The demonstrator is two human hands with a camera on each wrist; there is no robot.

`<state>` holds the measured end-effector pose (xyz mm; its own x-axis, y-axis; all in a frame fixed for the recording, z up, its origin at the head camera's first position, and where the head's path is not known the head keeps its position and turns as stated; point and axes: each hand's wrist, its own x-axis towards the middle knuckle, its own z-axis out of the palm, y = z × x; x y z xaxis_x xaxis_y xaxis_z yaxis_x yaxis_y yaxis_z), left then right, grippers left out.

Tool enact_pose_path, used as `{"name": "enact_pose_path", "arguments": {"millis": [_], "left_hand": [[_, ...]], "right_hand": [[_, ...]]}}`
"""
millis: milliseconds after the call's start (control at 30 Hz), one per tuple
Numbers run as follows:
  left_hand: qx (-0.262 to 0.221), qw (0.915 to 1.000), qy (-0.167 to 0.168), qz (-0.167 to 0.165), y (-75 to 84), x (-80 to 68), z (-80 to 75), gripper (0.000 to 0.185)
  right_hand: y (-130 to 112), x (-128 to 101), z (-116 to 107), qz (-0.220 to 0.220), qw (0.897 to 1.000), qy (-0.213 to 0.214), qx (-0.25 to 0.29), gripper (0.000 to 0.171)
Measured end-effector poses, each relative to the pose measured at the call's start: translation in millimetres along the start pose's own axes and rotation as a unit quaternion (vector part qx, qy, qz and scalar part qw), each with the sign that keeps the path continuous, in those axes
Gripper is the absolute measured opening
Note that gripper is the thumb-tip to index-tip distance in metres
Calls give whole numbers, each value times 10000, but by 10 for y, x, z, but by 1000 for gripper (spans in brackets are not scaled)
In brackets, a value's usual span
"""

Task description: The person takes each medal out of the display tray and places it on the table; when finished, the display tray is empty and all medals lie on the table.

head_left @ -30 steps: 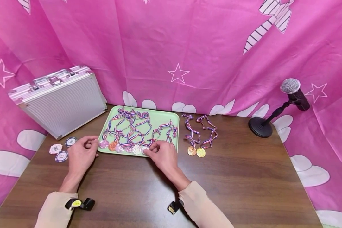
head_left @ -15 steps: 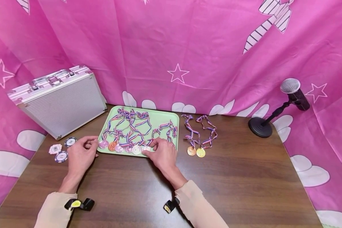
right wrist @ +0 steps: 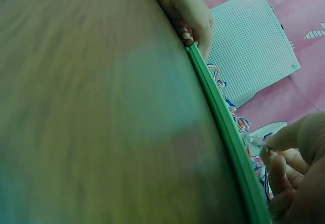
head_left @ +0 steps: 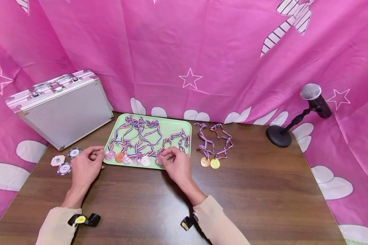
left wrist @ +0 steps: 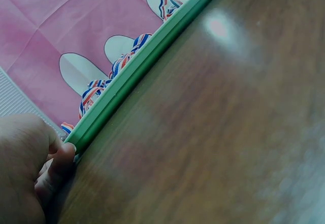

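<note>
A light green tray [head_left: 173,125] lies on the table, bearing several medals on tangled red, white and blue ribbons [head_left: 141,136]. My left hand [head_left: 86,166] grips its near left corner, thumb and fingers on the rim [left wrist: 122,89] in the left wrist view. Over the near right part of the tray, my right hand [head_left: 178,166] pinches a silvery medal [head_left: 159,159], seen tilted up above the rim in the right wrist view. Left of it along the front lie a silver medal [head_left: 145,161], a bronze-coloured medal [head_left: 120,157] and other shiny ones.
Right of the tray lie a bronze medal [head_left: 204,162] and a gold medal [head_left: 215,163] with ribbons. A microphone [head_left: 316,100] stands far right. A silver case [head_left: 67,109] stands back left, with poker chips [head_left: 64,168] before it. A pink curtain [head_left: 159,51] hangs behind.
My right hand has moved slightly, and the medal at its fingertips has changed from bright and flat to darker and tilted. The left hand stays at the tray corner.
</note>
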<state>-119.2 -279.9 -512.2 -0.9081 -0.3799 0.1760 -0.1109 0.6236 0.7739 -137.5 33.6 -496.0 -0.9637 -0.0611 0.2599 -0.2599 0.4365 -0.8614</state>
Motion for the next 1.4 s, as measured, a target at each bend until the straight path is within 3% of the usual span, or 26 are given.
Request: {"name": "enact_pose_path", "arguments": {"millis": [233, 433, 600, 867, 1133, 1400], "left_hand": [[-23, 10000, -5, -10, -8, 0, -5, 29], [-13, 10000, -34, -53, -18, -8, -1, 30], [-60, 10000, -36, -30, -20, -9, 18, 29], [-34, 10000, -5, 45, -20, -11, 19, 28], [55, 10000, 8, 47, -25, -7, 0, 29], [47, 10000, -23, 75, -23, 2, -13, 30]], "right_hand": [[-183, 47, -222, 348, 9959, -67, 829, 8], [-345, 129, -497, 689, 9780, -80, 1965, 13], [-500, 206, -753, 776, 9641, 141, 2535, 17], [-730, 293, -1111, 461, 9658, 403, 2519, 17], [-936, 310, -1461, 88, 9600, 752, 2695, 16], [-1049, 306, -1921, -343, 9375, 1407, 3164, 20]]}}
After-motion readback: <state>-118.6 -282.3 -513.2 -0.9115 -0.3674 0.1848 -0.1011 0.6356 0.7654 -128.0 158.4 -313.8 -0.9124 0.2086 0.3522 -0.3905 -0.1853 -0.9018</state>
